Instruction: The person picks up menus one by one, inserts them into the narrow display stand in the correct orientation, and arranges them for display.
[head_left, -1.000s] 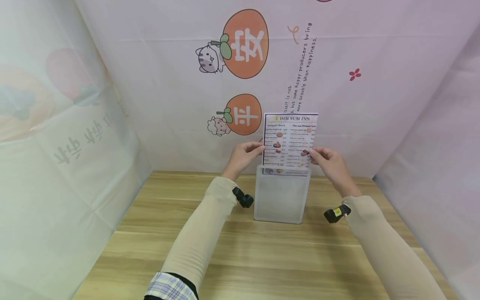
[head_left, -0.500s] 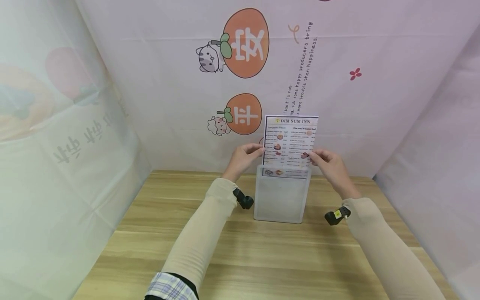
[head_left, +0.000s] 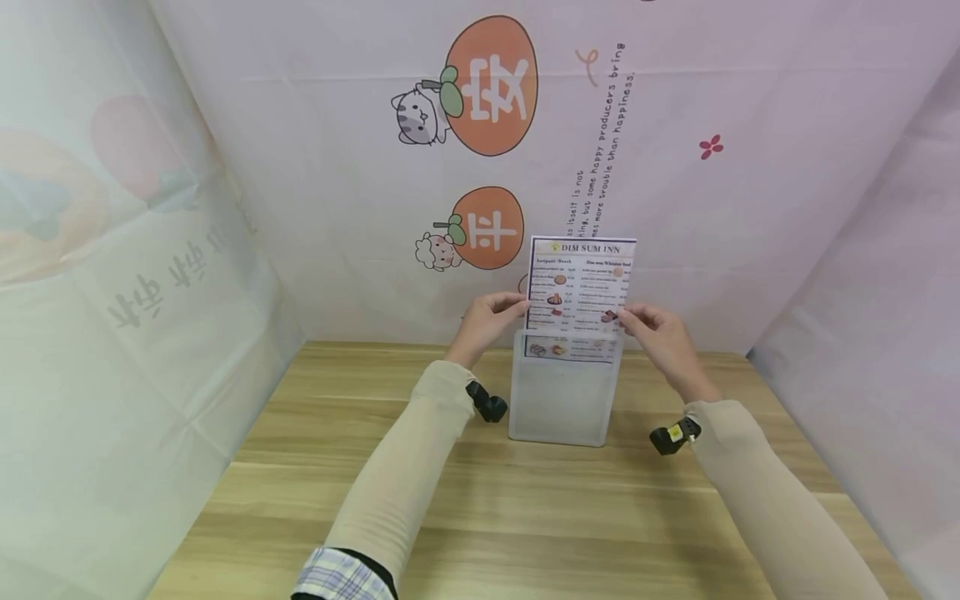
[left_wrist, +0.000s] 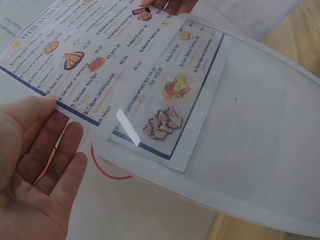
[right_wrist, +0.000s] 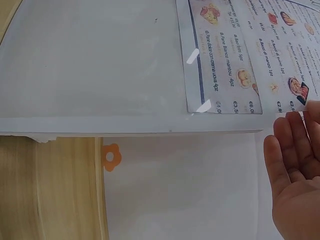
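A printed menu sheet headed "DIM SUM INN" [head_left: 579, 283] stands upright, its lower strip inside a clear, white-edged plastic sleeve [head_left: 562, 404]. My left hand [head_left: 486, 325] pinches the sheet's left edge between thumb and fingers, just above the sleeve's top. On the opposite edge my right hand [head_left: 663, 340] pinches it at about the same height. In the left wrist view the sheet's bottom border [left_wrist: 192, 120] shows through the clear front. The right wrist view has the sleeve's side rim [right_wrist: 150, 126] running toward my right hand [right_wrist: 300, 165].
The sleeve stands on a wood-grain table [head_left: 525, 517] near its back edge. Behind rises a pale cloth backdrop [head_left: 315, 192] with orange fruit prints and lettering. More cloth hangs at the left [head_left: 97, 400] and right. A small black camera sits on each wrist.
Both hands have lowered slightly with the menu sheet, and its lower part has slid further down into the sleeve. The sleeve has stayed nearly in place.
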